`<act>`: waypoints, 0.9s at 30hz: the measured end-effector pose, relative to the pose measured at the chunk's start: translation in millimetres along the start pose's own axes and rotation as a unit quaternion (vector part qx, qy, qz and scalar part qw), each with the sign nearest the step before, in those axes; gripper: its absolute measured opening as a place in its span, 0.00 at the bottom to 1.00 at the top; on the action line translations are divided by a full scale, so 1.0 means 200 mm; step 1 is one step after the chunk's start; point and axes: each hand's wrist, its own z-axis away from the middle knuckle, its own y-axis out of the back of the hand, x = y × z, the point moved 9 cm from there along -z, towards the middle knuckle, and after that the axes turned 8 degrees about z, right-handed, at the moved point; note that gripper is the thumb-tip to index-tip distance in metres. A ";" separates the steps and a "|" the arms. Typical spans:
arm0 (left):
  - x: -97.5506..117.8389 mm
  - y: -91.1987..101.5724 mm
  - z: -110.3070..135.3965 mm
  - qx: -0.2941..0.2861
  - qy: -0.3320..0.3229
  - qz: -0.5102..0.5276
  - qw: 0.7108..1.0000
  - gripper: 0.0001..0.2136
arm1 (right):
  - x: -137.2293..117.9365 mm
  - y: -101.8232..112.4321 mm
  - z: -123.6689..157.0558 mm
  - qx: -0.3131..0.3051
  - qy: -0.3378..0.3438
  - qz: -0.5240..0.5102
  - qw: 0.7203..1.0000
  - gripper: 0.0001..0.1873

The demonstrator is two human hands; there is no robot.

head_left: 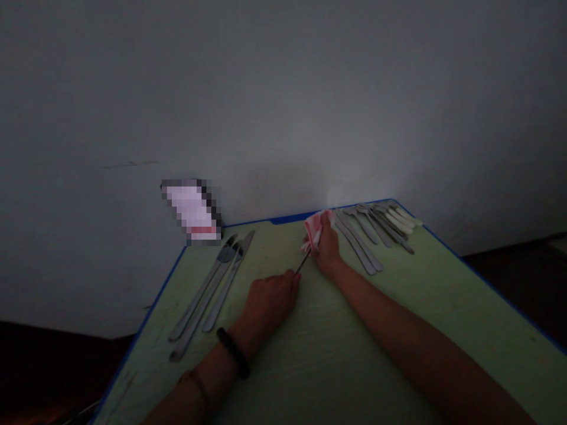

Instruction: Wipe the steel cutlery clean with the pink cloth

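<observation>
My left hand point(270, 301) rests on the green table point(310, 354) with its fingers closed on the handle end of a thin piece of cutlery point(303, 262). My right hand point(328, 245) grips a red and white cloth point(314, 230) wrapped round the other end of that same piece. A dark bead bracelet sits on my left wrist. The light is dim, so I cannot tell whether the piece is a knife, fork or spoon.
Three table knives point(212, 289) lie side by side on the left of the table. Several knives and spoons point(376, 230) lie at the back right corner. A blurred pale object point(192, 212) stands at the back left by the wall. The table has a blue edge.
</observation>
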 end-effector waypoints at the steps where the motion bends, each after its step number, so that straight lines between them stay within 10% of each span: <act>1: 0.00 0.00 0.00 0.001 0.001 0.000 1.000 0.19 | 0.00 0.00 0.01 0.001 0.000 0.006 1.000 0.33; 12: -0.02 0.01 0.00 0.016 -0.019 0.012 1.000 0.19 | -0.02 -0.07 0.15 -0.002 0.048 0.090 0.995 0.28; 27: 0.01 0.04 0.07 0.012 -0.094 0.263 0.960 0.19 | -0.25 0.17 -0.04 0.090 0.055 -0.051 0.993 0.29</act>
